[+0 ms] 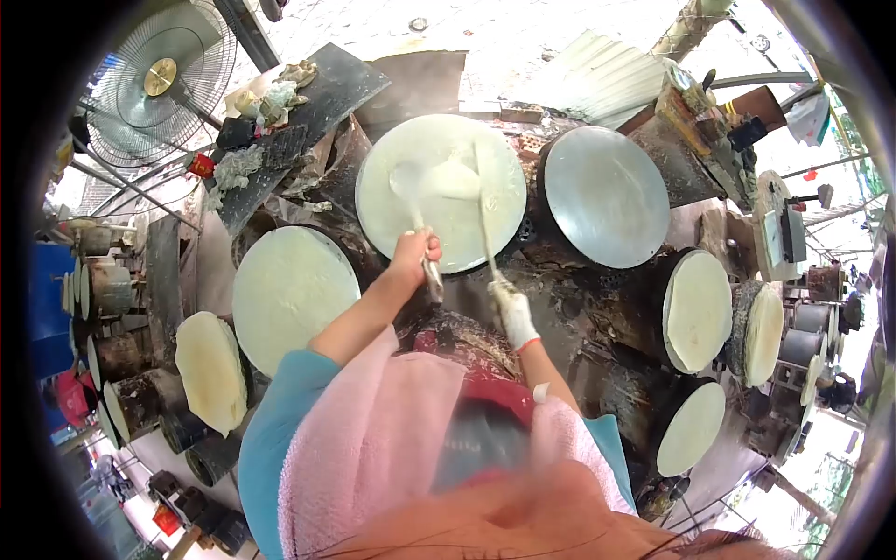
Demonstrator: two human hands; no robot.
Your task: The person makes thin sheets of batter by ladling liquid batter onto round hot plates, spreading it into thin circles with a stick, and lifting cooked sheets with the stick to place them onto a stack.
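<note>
A large round griddle [390, 217] in front of me is coated with pale batter, with a whiter patch near the middle. My left hand [413, 257], bare, is wrapped round the handle of a ladle [408, 179], whose blurred bowl is over the griddle's left part. In a white glove, my right hand [511, 313] grips a long, thin stick [484, 210] that reaches across the griddle's right part. Whether the ladle and stick touch the batter I cannot tell.
To the right is a bare grey griddle [607, 196]. A batter-covered griddle [294, 294] stands at left, beside a pale flat sheet [211, 371]. Several more coated griddles, including one griddle [698, 311], line the right. A fan [161, 79] stands at far left.
</note>
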